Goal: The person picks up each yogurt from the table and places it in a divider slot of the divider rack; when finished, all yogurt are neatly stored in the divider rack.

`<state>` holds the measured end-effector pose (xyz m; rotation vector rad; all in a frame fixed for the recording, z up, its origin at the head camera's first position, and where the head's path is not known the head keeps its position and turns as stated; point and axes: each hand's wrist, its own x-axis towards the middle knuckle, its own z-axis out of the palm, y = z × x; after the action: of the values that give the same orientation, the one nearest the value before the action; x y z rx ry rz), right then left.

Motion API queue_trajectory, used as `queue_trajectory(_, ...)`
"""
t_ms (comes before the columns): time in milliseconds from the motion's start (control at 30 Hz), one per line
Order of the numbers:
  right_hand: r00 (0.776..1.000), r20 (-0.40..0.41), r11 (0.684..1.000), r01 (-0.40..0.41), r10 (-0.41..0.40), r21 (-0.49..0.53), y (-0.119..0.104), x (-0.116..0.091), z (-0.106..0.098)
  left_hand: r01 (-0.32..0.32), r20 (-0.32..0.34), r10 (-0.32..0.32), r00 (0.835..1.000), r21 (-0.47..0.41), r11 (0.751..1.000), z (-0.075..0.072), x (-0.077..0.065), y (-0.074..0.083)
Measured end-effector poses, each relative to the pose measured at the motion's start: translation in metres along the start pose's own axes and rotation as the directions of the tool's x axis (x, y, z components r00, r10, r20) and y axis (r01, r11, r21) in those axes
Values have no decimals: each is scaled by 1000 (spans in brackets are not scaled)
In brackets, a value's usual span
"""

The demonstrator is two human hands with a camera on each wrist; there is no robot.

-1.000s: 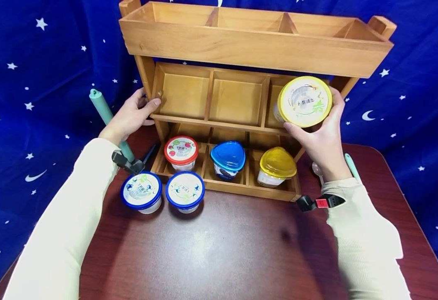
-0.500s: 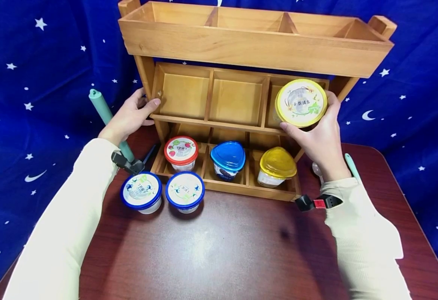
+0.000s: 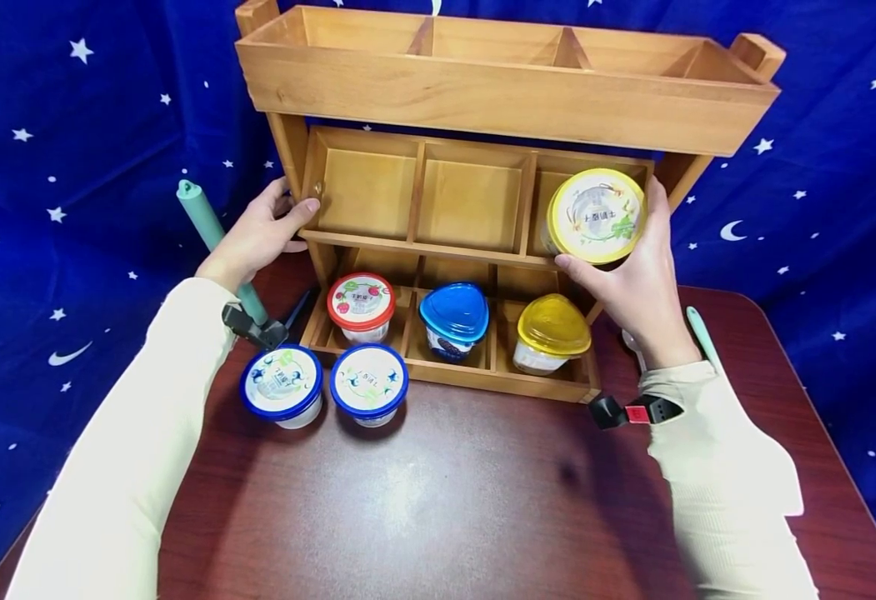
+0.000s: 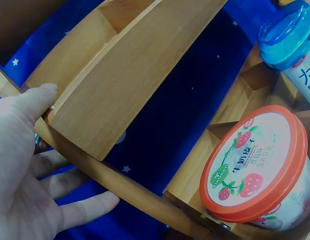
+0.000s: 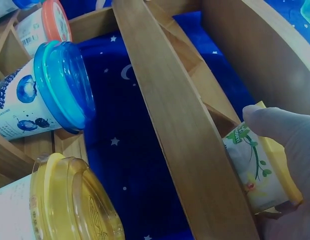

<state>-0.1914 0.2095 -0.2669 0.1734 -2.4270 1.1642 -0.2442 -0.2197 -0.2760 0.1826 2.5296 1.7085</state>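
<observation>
My right hand (image 3: 636,287) grips a yellow-lidded pudding cup (image 3: 598,215) with thumb and fingers around its rim. The cup is at the right compartment of the middle tier of a three-tier wooden rack (image 3: 508,93), its lid tilted toward me. In the right wrist view its white flower-printed side (image 5: 255,167) shows behind the tier's front board (image 5: 180,130). My left hand (image 3: 261,225) holds the rack's left side post, thumb at the middle tier's end and fingers outside. A red-lidded cup (image 3: 362,302), a blue-lidded cup (image 3: 456,312) and a gold-lidded cup (image 3: 553,325) fill the bottom tier.
Two cups with dark blue rims, a left one (image 3: 282,382) and a right one (image 3: 370,381), stand on the table (image 3: 438,500) before the rack. A green-handled tool (image 3: 205,217) stands behind my left wrist. A green handle (image 3: 703,333) lies by my right wrist.
My right hand has moved the yellow-lidded cup slightly left and down, deeper into the right compartment of the middle tier. My left hand has stayed on the rack's side.
</observation>
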Motion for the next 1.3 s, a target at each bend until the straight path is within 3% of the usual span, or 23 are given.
queue_trajectory(433, 999, -28, 999, 40, -40, -25, -3, -5, -3, -13, -7, 13, 1000, -2, 1000, 0, -1, 1)
queue_trajectory(700, 999, -42, 996, 34, -31, 77, -12, -12, -16, -7, -9, 7, 1000, 1, 1000, 0, 0, -1)
queue_trajectory(833, 997, -63, 996, 58, -53, 71, -21, -19, -22, 0, -9, 0, 1000, 11, 1000, 0, 0, -2)
queue_trajectory(1133, 976, -101, 978, 201, -195, 52, -42, -38, -27, 4, -5, -4, 1000, 0, 1000, 1, 0, 1)
queue_trajectory(1300, 942, -63, 943, 331, -328, 40, -50, -46, -22, 8, -10, -8, 1000, -9, 1000, 1, -1, 1)
